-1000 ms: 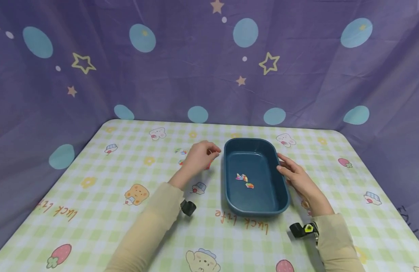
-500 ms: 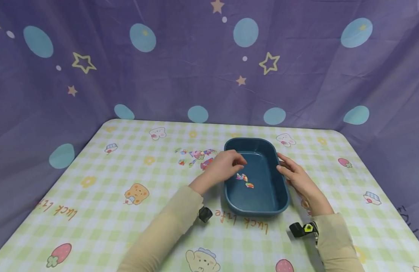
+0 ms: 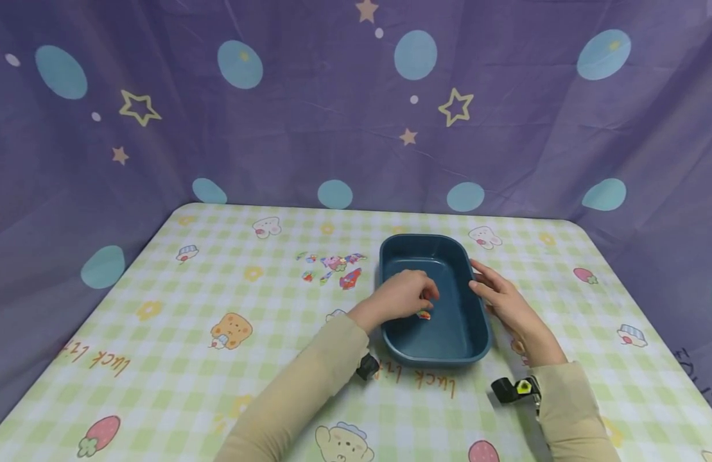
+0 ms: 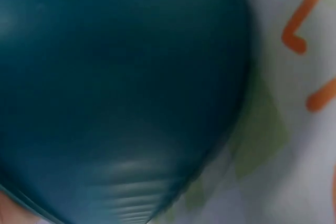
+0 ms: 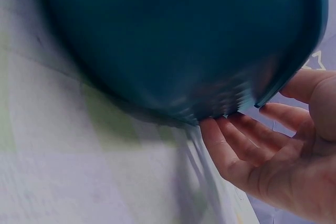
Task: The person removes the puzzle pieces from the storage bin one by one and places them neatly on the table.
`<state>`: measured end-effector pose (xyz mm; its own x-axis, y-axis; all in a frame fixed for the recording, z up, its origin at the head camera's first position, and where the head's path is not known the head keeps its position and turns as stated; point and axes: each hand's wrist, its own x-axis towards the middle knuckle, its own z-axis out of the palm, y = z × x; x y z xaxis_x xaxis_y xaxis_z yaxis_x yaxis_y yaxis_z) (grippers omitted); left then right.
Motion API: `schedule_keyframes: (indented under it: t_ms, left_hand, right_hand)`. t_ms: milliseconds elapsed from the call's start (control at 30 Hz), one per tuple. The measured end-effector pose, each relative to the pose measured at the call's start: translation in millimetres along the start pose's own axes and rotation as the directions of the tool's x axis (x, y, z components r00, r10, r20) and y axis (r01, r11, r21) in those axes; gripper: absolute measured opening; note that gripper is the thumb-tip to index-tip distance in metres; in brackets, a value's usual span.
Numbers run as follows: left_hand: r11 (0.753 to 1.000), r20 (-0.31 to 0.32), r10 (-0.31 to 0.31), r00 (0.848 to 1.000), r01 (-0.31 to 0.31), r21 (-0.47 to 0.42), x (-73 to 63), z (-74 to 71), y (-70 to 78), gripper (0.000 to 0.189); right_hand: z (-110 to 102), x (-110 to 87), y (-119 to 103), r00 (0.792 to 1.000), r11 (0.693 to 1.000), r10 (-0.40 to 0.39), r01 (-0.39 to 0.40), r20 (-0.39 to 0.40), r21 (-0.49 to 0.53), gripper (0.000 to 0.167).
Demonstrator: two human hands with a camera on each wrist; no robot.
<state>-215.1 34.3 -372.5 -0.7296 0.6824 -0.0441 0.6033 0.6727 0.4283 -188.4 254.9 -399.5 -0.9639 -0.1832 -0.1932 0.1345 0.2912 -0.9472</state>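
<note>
A dark blue-green rectangular tray (image 3: 442,337) stands on the table, right of centre. My left hand (image 3: 403,295) reaches over its left wall, fingers curled down close over the tray floor. Whether those fingers pinch something I cannot tell. A small colourful paper-like piece (image 3: 424,315) lies on the floor of the tray just below the fingertips. The palm hides the floor beside it. My right hand (image 3: 508,308) rests against the tray's right side. In the right wrist view its extended fingers (image 5: 244,142) touch the outer wall, with the thumb up near the rim.
Several small bright flat pieces (image 3: 350,278) lie scattered left of the tray. A green checked cloth (image 3: 176,359) with printed cartoons covers the table. Behind hangs a purple curtain (image 3: 309,141). Black wrist cameras (image 3: 506,390) sit under both forearms.
My left hand has moved right and nearer, from beside the scattered pieces over the rim into the tray. Those pieces on the cloth came into view. The right hand and tray stay put.
</note>
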Motion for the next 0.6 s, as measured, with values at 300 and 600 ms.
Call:
schedule_keyframes:
  t_ms: [300,600]
  left_hand:
    - [0.974,0.125,-0.025,0.992,-0.004,0.227,3.7,5.0,3.9,0.024]
    - [0.948,0.190,-0.031,0.981,-0.032,0.315,2.9,8.5,4.4,0.018]
  right_hand:
    - [-0.8,-1.6,-2.0,1.000,1.000,-0.008,0.008,-0.003,-0.007,0.064]
    - [0.6,-1.8,-2.7,1.000,1.000,0.009,-0.009,-0.008,-0.028,0.063]
